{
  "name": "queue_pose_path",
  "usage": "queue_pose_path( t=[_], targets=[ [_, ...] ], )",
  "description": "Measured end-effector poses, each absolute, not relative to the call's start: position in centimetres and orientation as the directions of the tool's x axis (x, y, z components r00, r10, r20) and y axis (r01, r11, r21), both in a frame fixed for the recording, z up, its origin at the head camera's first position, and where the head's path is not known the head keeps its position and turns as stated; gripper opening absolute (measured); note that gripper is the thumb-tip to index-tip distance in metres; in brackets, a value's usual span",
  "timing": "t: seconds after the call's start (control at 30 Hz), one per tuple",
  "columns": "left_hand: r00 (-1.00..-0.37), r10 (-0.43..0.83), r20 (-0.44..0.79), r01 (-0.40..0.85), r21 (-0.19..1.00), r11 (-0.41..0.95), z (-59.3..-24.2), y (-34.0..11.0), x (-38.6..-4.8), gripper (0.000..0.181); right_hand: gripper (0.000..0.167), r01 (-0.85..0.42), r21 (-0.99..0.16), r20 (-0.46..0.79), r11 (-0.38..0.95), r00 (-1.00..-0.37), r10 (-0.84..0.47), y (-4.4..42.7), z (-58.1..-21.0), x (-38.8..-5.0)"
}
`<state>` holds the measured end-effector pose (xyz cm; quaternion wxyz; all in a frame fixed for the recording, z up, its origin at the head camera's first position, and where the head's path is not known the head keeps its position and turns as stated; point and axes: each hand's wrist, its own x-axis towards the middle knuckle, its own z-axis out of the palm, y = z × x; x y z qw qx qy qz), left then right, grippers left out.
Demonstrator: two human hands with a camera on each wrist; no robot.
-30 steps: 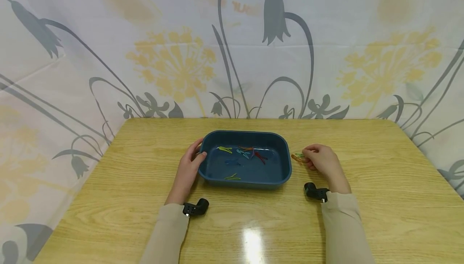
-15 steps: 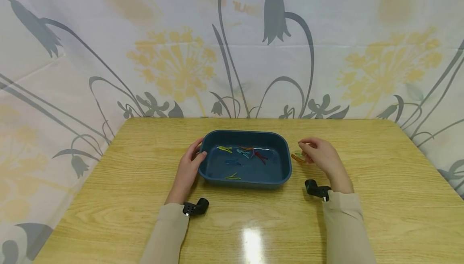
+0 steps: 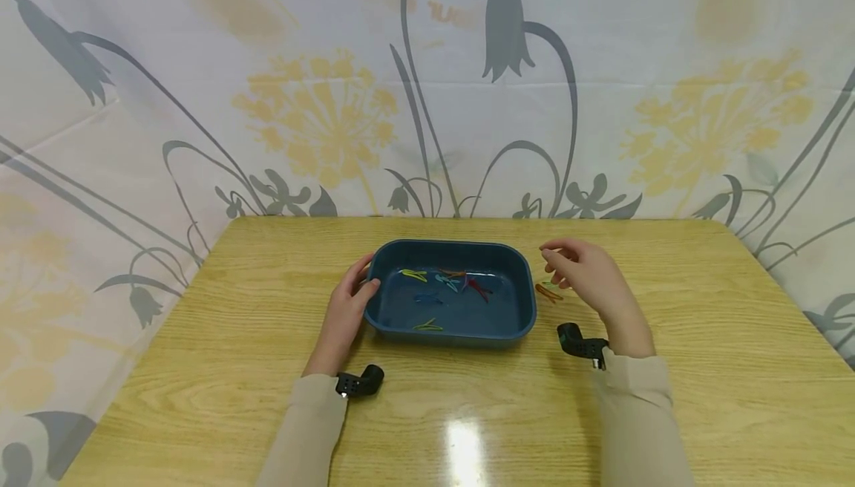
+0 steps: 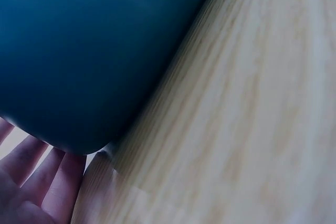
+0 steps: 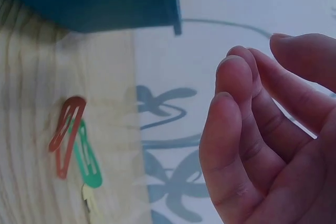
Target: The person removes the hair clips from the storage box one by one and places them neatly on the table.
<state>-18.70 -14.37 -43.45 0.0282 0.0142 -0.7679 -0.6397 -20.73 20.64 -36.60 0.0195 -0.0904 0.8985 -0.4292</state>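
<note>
So the orange snap hair clip [image 5: 70, 129] is lying on the desk [image 3: 508, 413] just off the right wall of the blue tray [image 3: 450, 334]. Its rounded end points at the tray, and its long axis runs away to the right, angled slightly back toward the person. It's popped open into a narrow V, slotted down the middle, more reddish in the right wrist view. A green snap hair clip [image 5: 86, 156] overlaps it on the side away from the person, with a bit of a pale yellow clip [image 5: 89, 200] past that. The right hand [image 3: 586, 272] is above them, right of the tray, fingers loosely bent and thumb standing apart from the fingertips. The left hand [image 3: 347, 305] is holding the tray's left end, thumb at the rim and fingers against the outer wall. The tray is a rounded rectangle, long axis left to right. Inside it, a yellow clip [image 3: 415, 275], a light blue clip [image 3: 448, 282] and a red clip [image 3: 478, 289] all have their open legs toward the tray's right side, and a dark blue clip [image 3: 427, 298] almost blends into the floor.
</note>
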Motion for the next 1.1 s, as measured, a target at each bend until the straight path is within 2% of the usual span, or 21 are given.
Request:
queue_pose_path(
  t=[0.23,0.43,0.73,0.97,1.1],
  targets=[
    [-0.999,-0.043,0.007,0.000,0.985,0.171,-41.7,-14.0,-17.7,0.043,0.035,-0.210,-0.740,0.081,0.639,-0.971,-0.226,19.0,-35.8,-20.6],
    [-0.999,-0.043,0.001,-0.007,0.983,0.181,-40.8,-13.6,-17.2,0.044,0.032,-0.234,-0.734,0.048,0.638,-0.954,-0.295,16.9,-35.7,-20.3],
    [-0.999,-0.047,-0.007,-0.015,0.984,0.177,-40.9,-13.7,-17.2,0.044,0.028,-0.270,-0.722,0.015,0.637,-0.927,-0.375,14.3,-35.8,-19.9],
    [-0.999,-0.047,-0.005,-0.013,0.985,0.175,-40.8,-13.6,-17.3,0.044,0.028,-0.327,-0.661,-0.009,0.676,-0.897,-0.442,12.2,-36.1,-19.6],
    [-0.998,-0.059,0.011,0.000,0.983,0.185,-42.3,-14.0,-18.1,0.043,0.028,-0.345,-0.644,-0.022,0.683,-0.884,-0.467,11.3,-36.6,-19.3]
  ],
)
